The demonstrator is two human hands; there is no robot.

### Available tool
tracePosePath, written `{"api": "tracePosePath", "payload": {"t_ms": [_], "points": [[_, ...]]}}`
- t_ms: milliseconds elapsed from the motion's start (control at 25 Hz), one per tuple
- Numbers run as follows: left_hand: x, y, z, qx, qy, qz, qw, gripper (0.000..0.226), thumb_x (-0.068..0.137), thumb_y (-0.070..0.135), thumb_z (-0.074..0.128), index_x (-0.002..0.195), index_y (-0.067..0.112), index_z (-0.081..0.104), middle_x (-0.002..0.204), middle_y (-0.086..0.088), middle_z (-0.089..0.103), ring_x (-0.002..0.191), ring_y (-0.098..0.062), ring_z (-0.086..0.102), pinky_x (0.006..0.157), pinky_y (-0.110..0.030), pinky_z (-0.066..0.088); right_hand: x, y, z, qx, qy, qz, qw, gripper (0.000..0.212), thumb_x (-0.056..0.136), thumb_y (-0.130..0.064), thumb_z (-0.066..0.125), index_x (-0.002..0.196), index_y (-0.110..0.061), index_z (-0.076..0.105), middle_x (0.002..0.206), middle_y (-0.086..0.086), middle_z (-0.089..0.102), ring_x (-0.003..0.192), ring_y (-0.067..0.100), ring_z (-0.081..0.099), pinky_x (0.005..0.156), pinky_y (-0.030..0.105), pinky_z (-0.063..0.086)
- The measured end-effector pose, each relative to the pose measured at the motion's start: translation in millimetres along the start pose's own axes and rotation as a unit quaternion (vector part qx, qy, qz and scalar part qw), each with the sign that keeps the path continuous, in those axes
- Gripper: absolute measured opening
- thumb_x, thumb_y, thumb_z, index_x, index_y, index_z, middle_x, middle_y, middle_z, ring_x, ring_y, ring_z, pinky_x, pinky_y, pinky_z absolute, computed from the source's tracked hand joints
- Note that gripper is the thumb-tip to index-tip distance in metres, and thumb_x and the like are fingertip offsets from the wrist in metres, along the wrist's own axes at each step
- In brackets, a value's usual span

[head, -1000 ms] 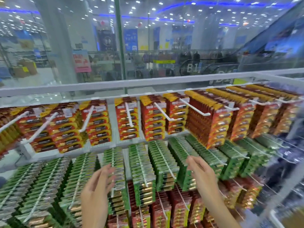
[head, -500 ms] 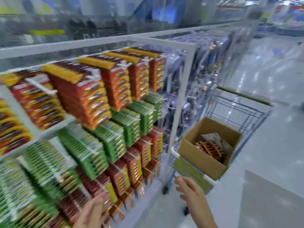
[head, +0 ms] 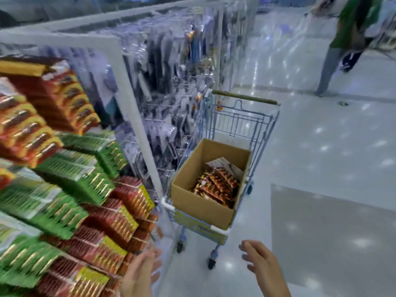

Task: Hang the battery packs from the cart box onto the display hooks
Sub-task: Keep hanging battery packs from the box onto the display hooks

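Battery packs in red and gold card packaging [head: 216,185] lie in a loose pile at the bottom of an open brown cardboard box [head: 201,207]. That box sits inside a small blue wire shopping cart [head: 242,123] standing on the pale shiny floor [head: 321,146].

Both hands are low in the view, and the pile is well above and beyond them, untouched. The right hand [head: 262,263] is below and slightly right of the box, its fingers relaxed and spread, holding nothing. The left hand [head: 142,272] is below and left of the box, blurred, with fingers loosely extended and nothing in it.

Just left of the left hand is the white-framed display rack [head: 132,108], crowded with hanging rows of red packs [head: 107,230] and green packs [head: 70,174], all motion-blurred. Clear-bagged goods [head: 167,82] hang behind the cart. Far above the right hand, another person in a green top [head: 349,28] stands on the floor.
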State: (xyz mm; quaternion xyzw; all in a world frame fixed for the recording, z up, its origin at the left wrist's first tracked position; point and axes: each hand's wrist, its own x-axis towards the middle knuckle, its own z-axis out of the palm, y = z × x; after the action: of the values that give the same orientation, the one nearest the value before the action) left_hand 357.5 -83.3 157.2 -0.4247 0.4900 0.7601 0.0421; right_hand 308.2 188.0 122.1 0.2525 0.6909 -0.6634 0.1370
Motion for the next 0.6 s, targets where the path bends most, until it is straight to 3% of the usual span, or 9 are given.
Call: {"api": "tracePosePath", "payload": {"t_ms": [80,200,360,600], "points": [[14,2,28,0.044,0.002,0.039,0.998,0.03,0.106,0.001,0.045,0.087,0.012,0.066,0.097,-0.011,0.069,0.076,-0.02,0.061,0.065,-0.029,0.046,19,-9,-11,0.002,0.009,0.018,1.0,0.014,0.1,-0.019,0.063,0.094,-0.013,0.073,0.1,0.007,0.077,0.093,0.029,0.067,0.079,0.037,0.045],[36,0,70,0.07,0.031,0.101,0.992,0.019,0.104,0.005,0.055,0.095,0.01,0.071,0.08,0.007,0.078,0.078,-0.023,0.07,0.074,-0.031,0.046,47,-27,-14,0.006,0.03,0.031,0.999,0.014,0.101,-0.021,0.062,0.097,-0.012,0.073,0.102,0.006,0.075,0.097,0.03,0.067,0.084,0.039,0.045],[85,28,116,0.09,0.012,0.107,0.99,0.018,0.104,0.021,0.059,0.107,0.013,0.075,0.1,-0.001,0.078,0.098,-0.023,0.071,0.079,-0.035,0.055,95,-52,1,0.01,0.044,0.038,0.998,0.014,0.101,-0.02,0.062,0.099,-0.011,0.072,0.104,0.009,0.075,0.096,0.03,0.066,0.086,0.039,0.044],[173,78,159,0.147,-0.038,0.114,0.982,0.018,0.105,0.025,0.059,0.103,0.027,0.077,0.098,0.011,0.079,0.096,-0.014,0.074,0.088,-0.037,0.057,169,-105,46,-0.027,0.067,0.055,0.996,0.015,0.099,-0.027,0.064,0.098,-0.016,0.073,0.104,0.005,0.075,0.101,0.025,0.067,0.083,0.039,0.048]]}}
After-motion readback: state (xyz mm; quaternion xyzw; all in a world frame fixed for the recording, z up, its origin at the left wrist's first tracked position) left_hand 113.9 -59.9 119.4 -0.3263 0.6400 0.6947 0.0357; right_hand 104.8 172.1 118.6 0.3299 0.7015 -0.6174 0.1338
